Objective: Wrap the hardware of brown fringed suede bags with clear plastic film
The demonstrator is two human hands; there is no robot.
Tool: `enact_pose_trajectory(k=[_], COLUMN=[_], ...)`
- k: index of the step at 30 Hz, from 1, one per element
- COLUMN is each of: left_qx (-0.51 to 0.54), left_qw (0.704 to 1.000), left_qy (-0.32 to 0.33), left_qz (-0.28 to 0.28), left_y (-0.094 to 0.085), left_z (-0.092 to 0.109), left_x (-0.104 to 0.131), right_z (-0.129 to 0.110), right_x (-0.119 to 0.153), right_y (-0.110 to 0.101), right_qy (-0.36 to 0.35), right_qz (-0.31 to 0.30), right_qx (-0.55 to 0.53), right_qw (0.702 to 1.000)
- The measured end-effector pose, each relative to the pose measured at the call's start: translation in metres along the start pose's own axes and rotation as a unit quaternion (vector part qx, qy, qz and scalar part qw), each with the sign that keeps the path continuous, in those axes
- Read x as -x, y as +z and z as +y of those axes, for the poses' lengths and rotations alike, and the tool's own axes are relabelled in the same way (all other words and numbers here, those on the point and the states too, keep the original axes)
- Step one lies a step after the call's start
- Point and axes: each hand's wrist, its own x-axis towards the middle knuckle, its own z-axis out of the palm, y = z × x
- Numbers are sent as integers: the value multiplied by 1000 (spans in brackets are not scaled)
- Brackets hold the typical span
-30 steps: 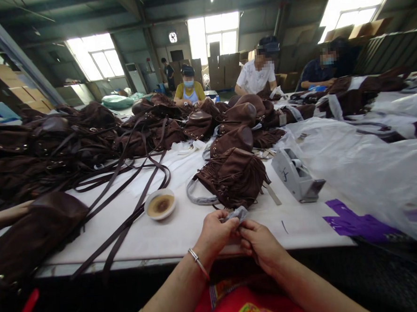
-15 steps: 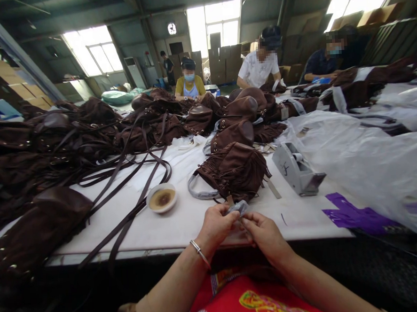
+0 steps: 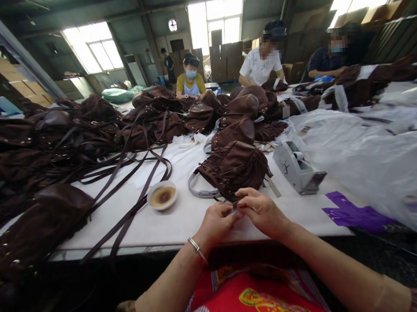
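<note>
Head: left hand (image 3: 217, 224) beside right hand (image 3: 263, 215)

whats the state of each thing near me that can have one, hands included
Left hand: pinching a small greyish piece, mostly hidden
Right hand: fingers bent, meeting the left's fingertips
Dark brown fringed bag: lying down
Round white bowl: upright, partly filled, brownish
Grey tape dispenser: standing, pale roll inside
Clear plastic sheeting: crumpled
Long dark brown straps: loose, trailing
</note>
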Motion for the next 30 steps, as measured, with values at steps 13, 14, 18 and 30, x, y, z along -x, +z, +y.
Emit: enact_pose_trajectory(k=[13, 14, 18, 30], left_qx=[-61, -55, -14, -32], left_qw=[994, 994, 995, 991], left_qy=[38, 32, 13, 35], left_qz=[79, 87, 96, 123], left_y=[5, 7, 10, 9], left_z=[1, 0, -4, -1], left_x=[8, 6, 3, 6], right_z=[7, 7, 10, -14], right_x=[-4, -3, -7, -48], right_y=[25, 25, 15, -21], right_qy=[176, 188, 179, 9], right_qz=[57, 54, -1, -175], right_qx=[-105, -118, -135, 140], right_qw=[977, 974, 974, 974])
